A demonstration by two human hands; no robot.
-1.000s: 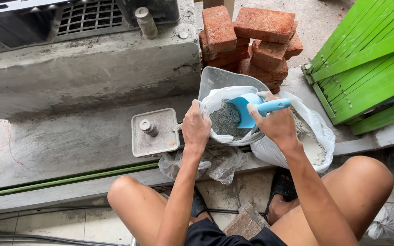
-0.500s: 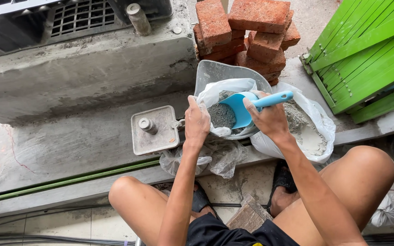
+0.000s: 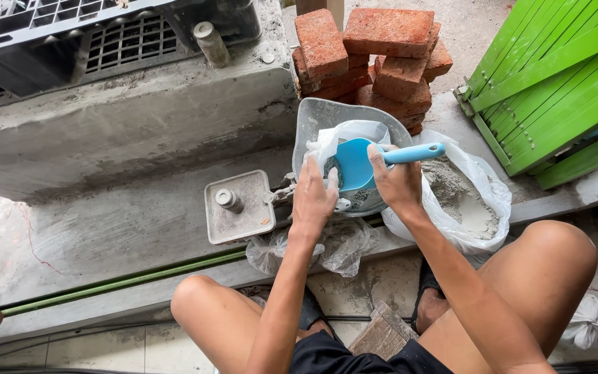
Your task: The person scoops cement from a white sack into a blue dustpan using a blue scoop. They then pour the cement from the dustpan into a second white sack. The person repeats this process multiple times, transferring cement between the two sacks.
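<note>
Blue plastic scoop (image 3: 356, 165) sits in the right hand (image 3: 397, 183), whose fingers are curled tight around the scoop's long handle. The handle points to three o'clock and the scoop's cup points to nine o'clock. The cup is tipped over the open mouth of a small white plastic bag (image 3: 344, 138). The left hand (image 3: 313, 201) is closed on the near edge of that bag, at about seven o'clock from the scoop, and pinches the plastic to hold it open. The small bag rests inside a grey metal pan (image 3: 327, 114) on the grey concrete ledge (image 3: 126, 221). At three o'clock from the scoop lies a big clear plastic bag of grey powder (image 3: 461, 197), open at the top. At nine o'clock from the hands is a flat square metal plate with a short bolt (image 3: 238, 206) standing up on it. At twelve o'clock is a pile of red bricks (image 3: 375, 52). At two o'clock leans a green wooden shutter (image 3: 555, 76). A crumpled clear bag (image 3: 340, 246) lies just under the left hand.
</note>
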